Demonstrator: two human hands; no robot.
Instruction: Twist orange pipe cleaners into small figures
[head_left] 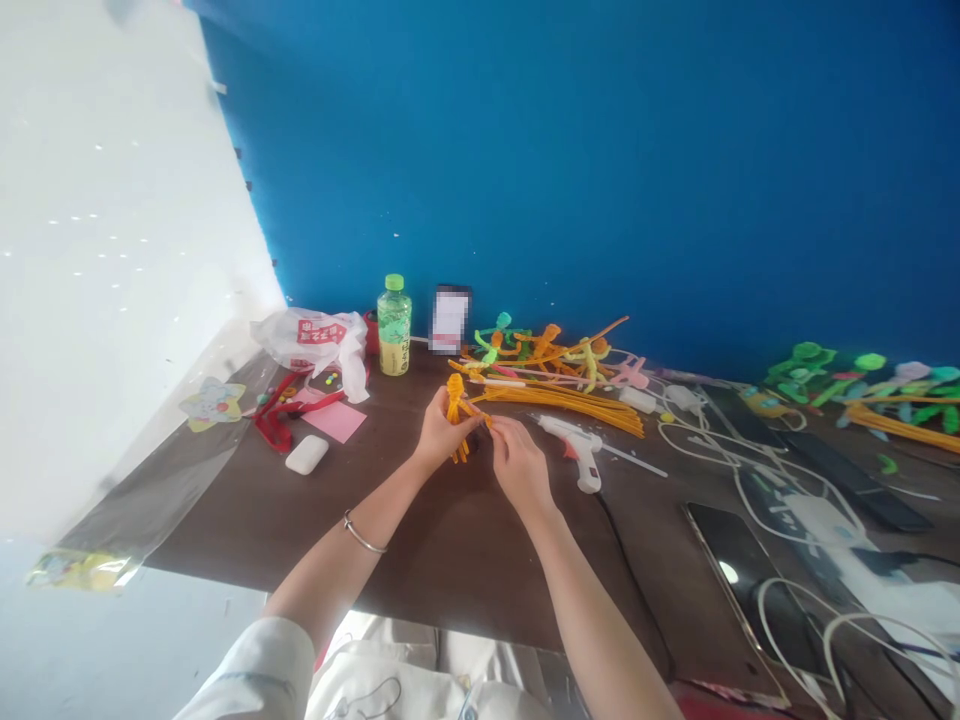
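An orange pipe-cleaner figure [455, 391] with a rounded, wound head stands upright in my left hand [439, 432], whose fingers close around its body. Its loose stems poke out below the palm. My right hand [517, 456] pinches the end of one orange stem [474, 411] that runs sideways from the figure. Just behind the hands lies a bundle of straight orange pipe cleaners [570, 405]. To the right of my right hand, a white glue gun [581, 448] rests on its side with a glue stick in its back.
Finished-looking colourful pipe-cleaner figures [551, 345] lie along the blue wall. A drink bottle [394, 330], a propped phone [450, 320] and a plastic bag [311, 340] stand at the back. Left are red-handled scissors or pliers [274, 425] and a white case [307, 454]; right, a tablet-like phone [739, 570] and tangled cables [705, 445].
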